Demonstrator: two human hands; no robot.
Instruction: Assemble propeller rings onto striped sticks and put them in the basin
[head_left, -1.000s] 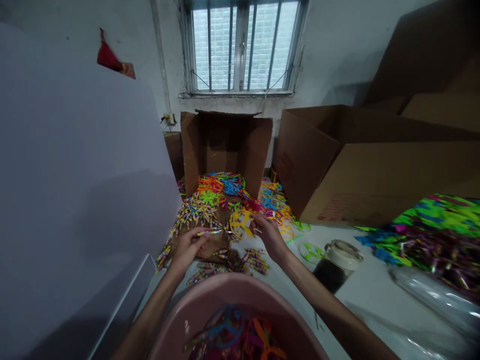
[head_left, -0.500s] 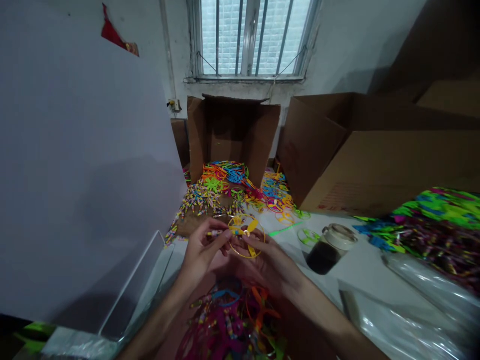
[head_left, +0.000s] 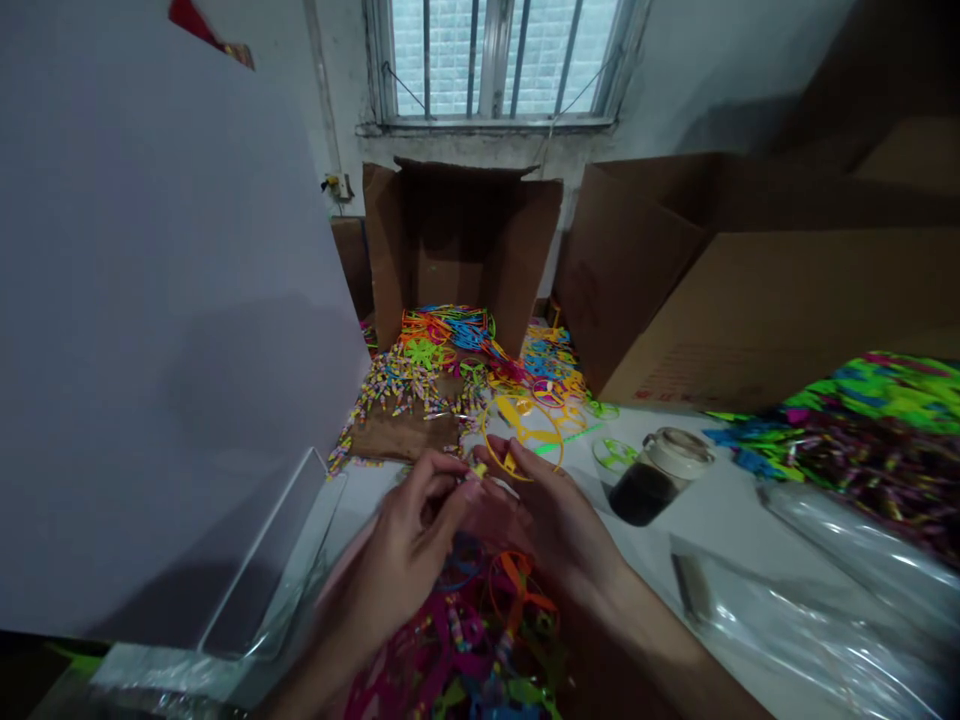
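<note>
My left hand (head_left: 409,540) and my right hand (head_left: 559,520) meet over a pink basin (head_left: 352,580) full of coloured plastic propeller toys (head_left: 495,620). Between the fingertips of both hands sits a yellow ring propeller (head_left: 521,432), tilted up and away from me. The left fingers pinch a thin multicoloured stick (head_left: 469,472) at the propeller's hub. The right fingers are closed on the ring's near edge. Both hands hover just above the basin's heap.
A pile of propellers and sticks (head_left: 450,375) lies before an open cardboard box (head_left: 461,250). A big carton (head_left: 750,300) stands right. A jar with dark liquid (head_left: 652,475), clear bags (head_left: 825,620), printed packaging (head_left: 862,430) and a clear tray (head_left: 285,560) surround me.
My hands came back from the far pile with a stick and a yellow propeller, drew together over the basin, and the propeller now tilts upright at my fingertips.
</note>
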